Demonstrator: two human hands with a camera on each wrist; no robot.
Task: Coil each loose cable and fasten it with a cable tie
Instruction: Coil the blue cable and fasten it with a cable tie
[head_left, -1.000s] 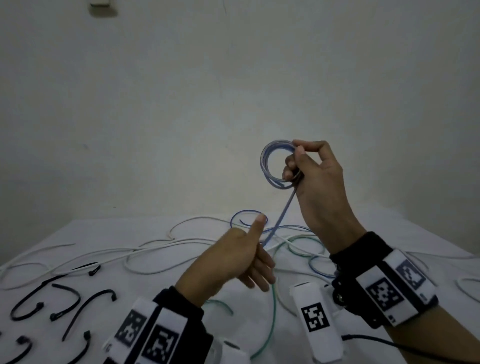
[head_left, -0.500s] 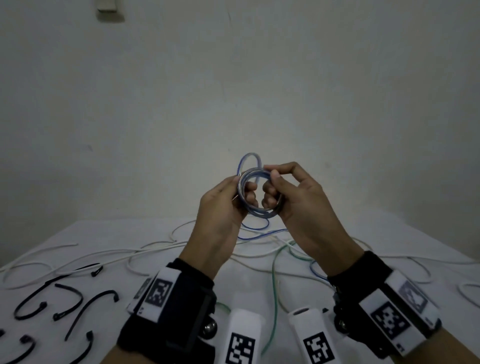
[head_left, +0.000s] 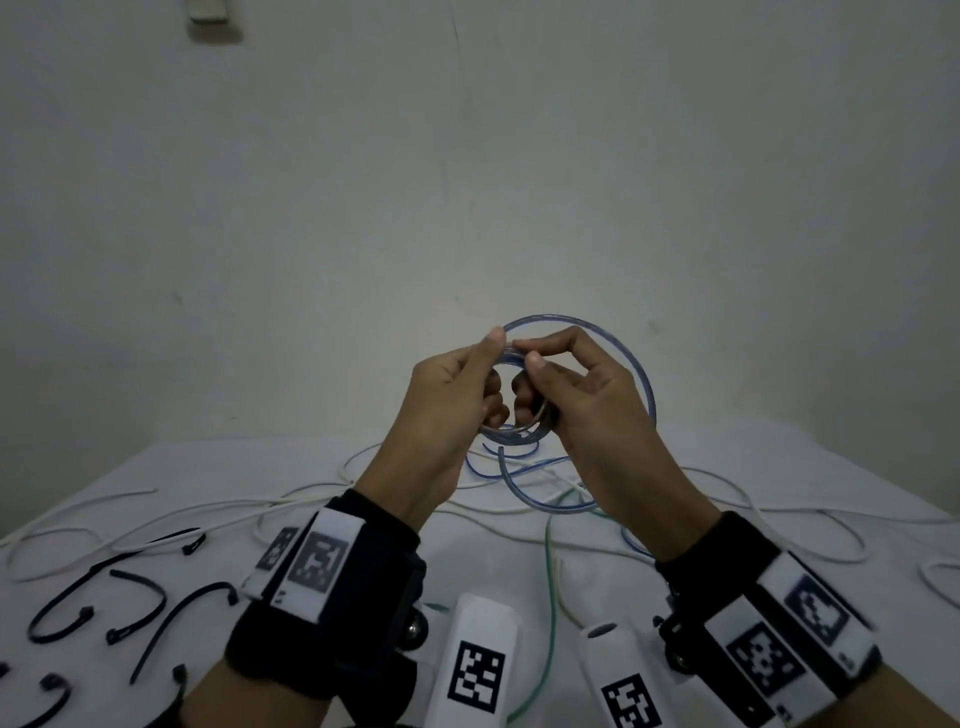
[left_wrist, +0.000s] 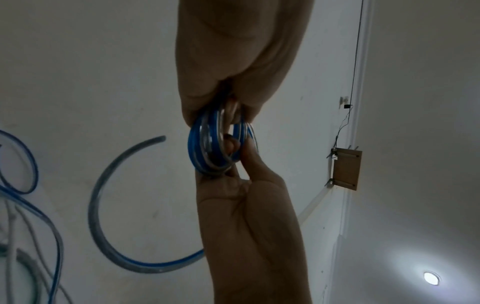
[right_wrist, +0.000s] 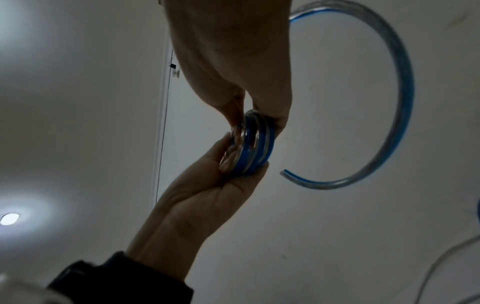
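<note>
A blue cable wound into a small coil (head_left: 511, 436) is held up in the air above the white table (head_left: 831, 493). My left hand (head_left: 491, 371) grips the coil's left side with thumb on top and fingers curled through it. My right hand (head_left: 530, 364) pinches the top of the coil and curls round its right side. One wider turn (head_left: 644, 384) arcs round the right hand, and its cut end (head_left: 501, 460) hangs below the coil. In the left wrist view the coil (left_wrist: 215, 148) sits between both hands. In the right wrist view the loose turn (right_wrist: 389, 102) curves off to the right.
Several black cable ties (head_left: 150, 608) lie on the table at the left front. Loose white cables (head_left: 208, 509), a green cable (head_left: 550, 597) and another blue cable (head_left: 628, 540) sprawl across the middle and right. A bare wall stands behind the table.
My left hand rose from low over the table and took hold of the coil. The right hand came down slightly. The cable's tail has lifted off the table into a wide last turn.
</note>
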